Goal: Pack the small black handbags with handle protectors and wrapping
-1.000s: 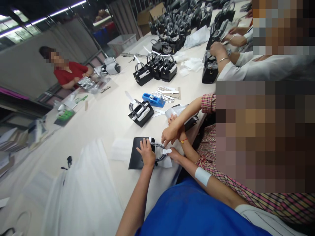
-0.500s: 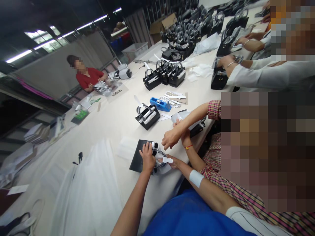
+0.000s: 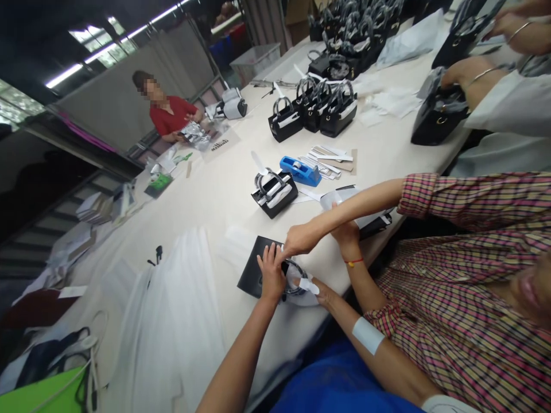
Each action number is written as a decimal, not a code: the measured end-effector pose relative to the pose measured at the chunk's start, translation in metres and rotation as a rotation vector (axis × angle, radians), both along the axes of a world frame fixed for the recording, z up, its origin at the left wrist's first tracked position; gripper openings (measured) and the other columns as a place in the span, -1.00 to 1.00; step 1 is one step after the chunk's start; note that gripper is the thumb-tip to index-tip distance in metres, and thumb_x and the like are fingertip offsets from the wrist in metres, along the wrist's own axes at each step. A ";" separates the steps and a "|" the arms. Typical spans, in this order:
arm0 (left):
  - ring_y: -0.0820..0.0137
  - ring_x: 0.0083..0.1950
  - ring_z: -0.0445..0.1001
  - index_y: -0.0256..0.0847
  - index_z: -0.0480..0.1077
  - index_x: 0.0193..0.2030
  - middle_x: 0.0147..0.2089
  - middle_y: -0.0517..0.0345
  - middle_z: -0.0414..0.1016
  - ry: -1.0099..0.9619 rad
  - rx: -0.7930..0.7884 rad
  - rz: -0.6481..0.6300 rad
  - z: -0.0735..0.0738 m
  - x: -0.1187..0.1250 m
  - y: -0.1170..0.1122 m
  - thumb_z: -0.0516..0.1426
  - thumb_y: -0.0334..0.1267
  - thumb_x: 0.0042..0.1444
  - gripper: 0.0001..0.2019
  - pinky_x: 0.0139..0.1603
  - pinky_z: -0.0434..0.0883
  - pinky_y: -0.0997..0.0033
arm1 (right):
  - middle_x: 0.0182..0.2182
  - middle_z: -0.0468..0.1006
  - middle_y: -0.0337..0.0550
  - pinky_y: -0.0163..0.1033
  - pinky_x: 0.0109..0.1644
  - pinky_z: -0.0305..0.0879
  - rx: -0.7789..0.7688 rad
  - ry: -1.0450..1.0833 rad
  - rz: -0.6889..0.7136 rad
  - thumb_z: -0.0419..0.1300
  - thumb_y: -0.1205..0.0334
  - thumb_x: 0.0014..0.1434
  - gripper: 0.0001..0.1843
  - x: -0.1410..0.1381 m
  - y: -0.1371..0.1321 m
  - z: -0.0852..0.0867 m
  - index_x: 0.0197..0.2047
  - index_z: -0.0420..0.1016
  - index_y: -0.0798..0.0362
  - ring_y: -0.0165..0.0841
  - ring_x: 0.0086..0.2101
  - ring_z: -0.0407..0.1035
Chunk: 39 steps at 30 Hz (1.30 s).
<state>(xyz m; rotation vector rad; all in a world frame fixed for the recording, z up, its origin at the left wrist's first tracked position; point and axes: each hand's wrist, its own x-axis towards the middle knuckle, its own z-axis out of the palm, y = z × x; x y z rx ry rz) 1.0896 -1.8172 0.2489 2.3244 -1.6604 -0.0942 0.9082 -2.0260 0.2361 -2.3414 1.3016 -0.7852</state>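
A small black handbag (image 3: pixel 251 274) lies tipped over on the table, its wrapped handles (image 3: pixel 297 269) toward me. My left hand (image 3: pixel 272 272) lies on its side near the opening, fingers stretched out. At the handle end, my right hand (image 3: pixel 321 292) grips the bag's edge, its fingertips partly hidden behind a white tag (image 3: pixel 309 285) and thin wrapping. A co-worker's hand (image 3: pixel 299 240) reaches in from the right, a finger at the bag's opening beside my left fingers. That person's other hand (image 3: pixel 345 232) is at another black bag (image 3: pixel 374 225) with pale wrapping.
Beyond stands one black handbag (image 3: pixel 275 194), near a blue tape dispenser (image 3: pixel 300 171) and paper strips (image 3: pixel 329 160). Several more bags (image 3: pixel 340 112) stand farther back. White sheeting (image 3: pixel 176 321) covers the table at left. Across the table sits a person in red (image 3: pixel 170 117); other arms work at right.
The co-worker's hand has moved down and left to the opening of my bag. My hands keep their hold on the bag, while the whole view has shifted.
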 end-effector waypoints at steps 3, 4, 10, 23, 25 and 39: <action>0.12 0.49 -0.13 -0.22 0.14 0.34 0.42 -0.05 0.10 -0.026 -0.029 -0.013 -0.004 -0.007 -0.002 -0.08 -0.65 -0.03 -0.26 0.41 -0.11 -0.27 | -0.17 0.53 0.25 0.01 0.08 0.20 -0.076 0.130 -0.041 -0.19 0.33 0.35 -0.58 -0.005 -0.009 -0.002 -0.12 0.50 0.25 -0.08 -0.04 0.32; 0.12 0.48 -0.12 -0.21 0.14 0.35 0.42 -0.05 0.11 -0.032 -0.032 -0.015 -0.005 -0.008 -0.002 -0.08 -0.66 -0.03 -0.26 0.40 -0.10 -0.28 | -0.14 0.52 0.26 0.01 0.09 0.19 -0.110 0.168 -0.044 -0.18 0.34 0.33 -0.58 -0.005 -0.009 -0.002 -0.10 0.49 0.25 -0.06 -0.01 0.30; 0.10 0.47 -0.07 -0.25 0.14 0.35 0.42 -0.04 0.11 -0.098 -0.019 -0.044 -0.008 -0.008 -0.006 -0.12 -0.64 0.03 -0.31 0.40 -0.11 -0.28 | 0.24 0.24 0.30 0.08 0.18 0.14 -0.310 0.314 -0.036 -0.09 0.35 0.31 -0.59 -0.002 -0.005 0.001 0.15 0.33 0.27 0.00 0.21 0.08; 0.16 0.46 -0.01 -0.22 0.15 0.35 0.41 -0.06 0.13 -0.138 -0.031 -0.049 -0.004 0.005 -0.014 -0.15 -0.67 0.02 -0.29 0.40 -0.06 -0.25 | 0.19 0.29 0.35 0.02 0.15 0.18 -0.411 0.388 -0.048 -0.08 0.42 0.28 -0.61 -0.005 -0.005 0.003 0.09 0.37 0.31 -0.03 0.15 0.14; 0.17 0.46 0.00 -0.21 0.16 0.34 0.41 -0.05 0.13 -0.126 -0.032 -0.040 -0.005 0.007 -0.016 -0.15 -0.67 0.02 -0.28 0.40 -0.05 -0.24 | 0.18 0.29 0.34 0.02 0.13 0.19 -0.423 0.387 -0.047 -0.08 0.40 0.28 -0.62 -0.005 -0.005 0.003 0.08 0.38 0.32 -0.02 0.14 0.14; 0.11 0.47 -0.06 -0.25 0.17 0.34 0.41 -0.06 0.13 -0.102 -0.009 -0.068 -0.009 0.019 -0.022 -0.16 -0.65 0.04 -0.31 0.39 -0.13 -0.30 | 0.26 0.19 0.14 0.04 0.29 0.09 -0.221 0.347 0.010 -0.25 0.40 0.35 -0.54 -0.007 -0.008 0.000 0.18 0.30 0.20 -0.10 0.23 0.07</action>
